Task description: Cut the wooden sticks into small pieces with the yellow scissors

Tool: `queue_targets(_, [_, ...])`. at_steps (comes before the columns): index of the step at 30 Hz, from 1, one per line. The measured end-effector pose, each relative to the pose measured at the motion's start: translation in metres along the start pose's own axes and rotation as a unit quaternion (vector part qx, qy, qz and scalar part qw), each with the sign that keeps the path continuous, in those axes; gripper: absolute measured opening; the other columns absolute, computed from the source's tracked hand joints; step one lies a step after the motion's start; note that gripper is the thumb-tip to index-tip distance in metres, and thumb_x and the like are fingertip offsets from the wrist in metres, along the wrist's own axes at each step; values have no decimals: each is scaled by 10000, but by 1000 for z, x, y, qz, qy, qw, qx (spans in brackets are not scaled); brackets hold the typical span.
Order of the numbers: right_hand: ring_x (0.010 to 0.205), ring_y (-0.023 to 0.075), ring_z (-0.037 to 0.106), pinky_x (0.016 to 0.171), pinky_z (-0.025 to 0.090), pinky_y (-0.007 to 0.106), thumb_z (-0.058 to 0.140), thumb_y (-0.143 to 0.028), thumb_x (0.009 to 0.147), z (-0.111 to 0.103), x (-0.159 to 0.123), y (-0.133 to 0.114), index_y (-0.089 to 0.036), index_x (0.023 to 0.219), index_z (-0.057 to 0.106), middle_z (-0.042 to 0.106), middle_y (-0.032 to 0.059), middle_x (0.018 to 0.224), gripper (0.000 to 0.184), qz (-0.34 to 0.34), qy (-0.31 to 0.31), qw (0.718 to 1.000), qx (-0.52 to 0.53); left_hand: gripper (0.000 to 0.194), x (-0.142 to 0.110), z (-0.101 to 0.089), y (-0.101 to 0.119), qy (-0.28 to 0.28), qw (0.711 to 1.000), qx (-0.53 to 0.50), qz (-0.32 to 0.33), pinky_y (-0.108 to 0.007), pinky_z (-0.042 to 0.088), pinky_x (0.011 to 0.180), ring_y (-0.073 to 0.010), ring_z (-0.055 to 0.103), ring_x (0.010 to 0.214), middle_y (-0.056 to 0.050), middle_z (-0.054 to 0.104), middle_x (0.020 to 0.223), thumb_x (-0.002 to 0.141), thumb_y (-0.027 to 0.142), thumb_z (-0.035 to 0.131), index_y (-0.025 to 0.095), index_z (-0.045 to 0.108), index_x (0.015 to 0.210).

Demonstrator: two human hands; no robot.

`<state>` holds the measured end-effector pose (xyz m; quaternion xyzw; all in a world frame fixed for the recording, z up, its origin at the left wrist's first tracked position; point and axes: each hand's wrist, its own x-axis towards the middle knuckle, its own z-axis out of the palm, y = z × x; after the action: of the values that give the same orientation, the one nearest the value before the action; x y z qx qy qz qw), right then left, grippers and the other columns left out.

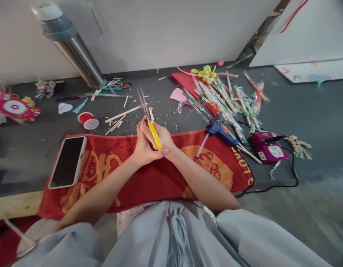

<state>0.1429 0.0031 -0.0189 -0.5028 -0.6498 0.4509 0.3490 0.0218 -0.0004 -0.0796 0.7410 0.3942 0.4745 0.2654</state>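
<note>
A pair of scissors [154,135] with yellow handles is gripped between my two hands, its blades pointing away from me and slightly apart. My left hand [145,150] is closed around the handles from the left and below. From the right, my right hand [163,136] wraps over them, its fingers overlapping the left ones. A thin wooden stick [124,113] reaches the blades from the left; whether it lies between them I cannot tell. Short cut stick pieces [116,125] and pale crumbs lie around the blades.
A red towel [160,178] lies under my forearms, with a phone [68,162] on its left. A blue glue gun [220,132], wrapped chopsticks [221,96] and a purple box [267,146] with a black cable are right. Left stand a steel thermos [79,55] and red spool [88,121].
</note>
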Motion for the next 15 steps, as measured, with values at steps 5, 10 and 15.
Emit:
queue_targets(5, [719,211,604,632,429,315,455,-710,844,1,3,2,-209,828,595,645,54,777,521,8,-1,1000,9,1141,1,0,-4,5,1000,-18,-6,-552,358,1154,-333,387,1360,-144,354,1422,560,673,812,274,237,1461])
queue_targets(10, [707,202,601,610,429,297,412,-744,843,1,3,0,-217,801,561,635,42,757,550,9,0,1000,5,1129,1,-2,-3,1,1000,1,-12,-541,382,1141,-320,422,1333,-146,379,1405,563,675,808,274,243,1454])
queue_targets(15, [739,204,622,635,446,294,380,-751,857,0,3,-2,-217,827,597,665,43,794,577,12,-4,1000,-29,1125,1,-3,-2,7,999,48,-10,-539,421,1108,-325,439,1325,-163,394,1401,578,678,796,269,234,1463])
